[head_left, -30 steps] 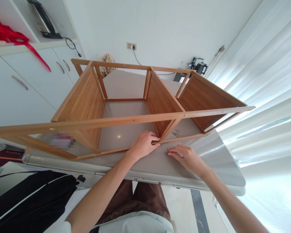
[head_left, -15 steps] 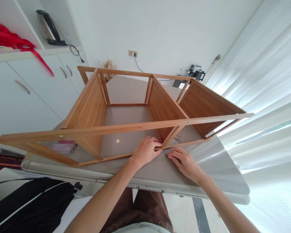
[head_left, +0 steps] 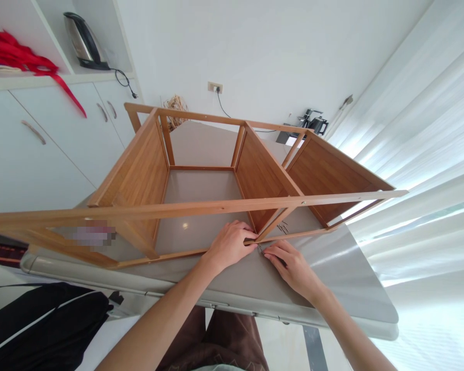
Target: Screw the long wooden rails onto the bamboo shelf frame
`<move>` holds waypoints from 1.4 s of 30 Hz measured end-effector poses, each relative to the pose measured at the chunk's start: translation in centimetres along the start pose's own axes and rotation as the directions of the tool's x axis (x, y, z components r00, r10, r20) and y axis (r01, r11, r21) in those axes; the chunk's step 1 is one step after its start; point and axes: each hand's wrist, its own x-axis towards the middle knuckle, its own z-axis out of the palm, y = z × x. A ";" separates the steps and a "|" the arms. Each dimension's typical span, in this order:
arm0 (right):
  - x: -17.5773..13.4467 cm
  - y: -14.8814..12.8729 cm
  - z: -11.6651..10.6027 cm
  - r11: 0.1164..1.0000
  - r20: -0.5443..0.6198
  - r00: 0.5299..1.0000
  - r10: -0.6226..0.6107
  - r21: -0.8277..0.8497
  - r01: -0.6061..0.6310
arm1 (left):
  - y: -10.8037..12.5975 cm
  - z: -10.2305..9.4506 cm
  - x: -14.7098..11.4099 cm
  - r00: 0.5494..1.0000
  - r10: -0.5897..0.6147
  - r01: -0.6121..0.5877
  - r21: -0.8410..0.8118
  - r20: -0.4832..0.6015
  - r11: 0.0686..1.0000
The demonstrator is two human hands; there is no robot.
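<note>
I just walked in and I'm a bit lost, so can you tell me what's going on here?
Someone is handling a wooden frame that rests on a table. The left hand grips its near lower rail beside the middle panel. The right hand is just beside that joint, pinching what looks like a thin metal piece, too small to identify. Several screw-like pieces lie loose just beyond the rail.

One shelf (head_left: 201,208), three panels (head_left: 265,178). Two hands (head_left: 232,245), five to six o'clock. Several screws (head_left: 282,228), four. Three handles (head_left: 102,112), around ten. One socket (head_left: 215,87), twelve.
</note>
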 end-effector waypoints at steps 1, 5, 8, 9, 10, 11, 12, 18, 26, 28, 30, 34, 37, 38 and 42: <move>0.0 0.0 0.0 1.000 0.003 1.000 -0.001 -0.001 0.001 | 0.0 0.0 0.0 1.000 -0.001 0.001 -0.001 0.001 1.000; 0.0 0.0 0.1 1.000 0.002 1.000 -0.003 -0.016 0.003 | -0.1 0.1 0.0 1.000 -0.014 0.014 -0.002 0.005 1.000; 0.1 -0.2 0.1 1.000 0.010 1.000 -0.004 -0.027 0.004 | -0.1 0.1 0.0 1.000 -0.011 0.011 -0.007 0.009 1.000; 0.1 -0.2 0.1 1.000 0.013 1.000 -0.005 -0.029 0.005 | -0.1 0.1 0.0 1.000 -0.009 0.009 -0.006 0.008 1.000; 0.2 -0.3 0.1 1.000 0.015 1.000 -0.005 -0.031 0.005 | 0.0 0.1 0.0 1.000 -0.007 0.007 -0.005 0.005 1.000; 0.2 -0.3 0.1 0.999 0.015 1.000 -0.006 -0.032 0.006 | 0.0 0.1 0.0 1.000 -0.006 0.006 -0.003 0.002 1.000; 0.1 -0.3 0.1 0.999 0.014 1.000 -0.007 -0.032 0.007 | 0.0 0.1 0.0 1.000 -0.004 0.004 0.000 0.000 1.000; -0.2 -0.3 0.2 0.999 -0.009 1.000 0.005 -0.041 -0.006 | 0.0 0.0 -0.1 1.000 -0.001 0.001 0.004 0.007 1.000; -0.2 -0.5 0.4 1.000 -0.009 1.000 0.020 -0.023 -0.020 | 0.0 0.1 -0.1 1.000 0.024 -0.024 0.016 -0.006 1.000; -0.2 -0.6 0.4 1.000 -0.011 1.000 0.021 -0.022 -0.021 | 0.0 0.1 -0.1 1.000 0.024 -0.024 0.017 -0.005 1.000; -0.3 -0.7 0.4 1.000 -0.013 1.000 0.022 -0.019 -0.022 | 0.0 0.1 0.0 1.000 0.024 -0.024 0.018 -0.003 1.000; -0.4 -0.7 0.4 0.999 -0.029 0.999 0.018 -0.026 -0.019 | 0.0 0.1 0.0 1.000 0.023 -0.023 0.018 -0.001 1.000; -0.4 -0.6 0.4 0.999 -0.047 0.999 0.015 -0.045 -0.017 | 0.0 0.1 -0.1 1.000 0.021 -0.021 0.020 0.003 1.000; -0.3 -0.6 0.4 0.999 -0.049 0.999 0.015 -0.049 -0.017 | 0.0 0.1 -0.1 1.000 0.020 -0.021 0.020 0.003 1.000; -0.3 -0.4 0.5 0.998 -0.037 0.999 0.014 -0.052 -0.016 | -0.1 0.1 -0.1 1.000 0.017 -0.017 0.022 0.006 1.000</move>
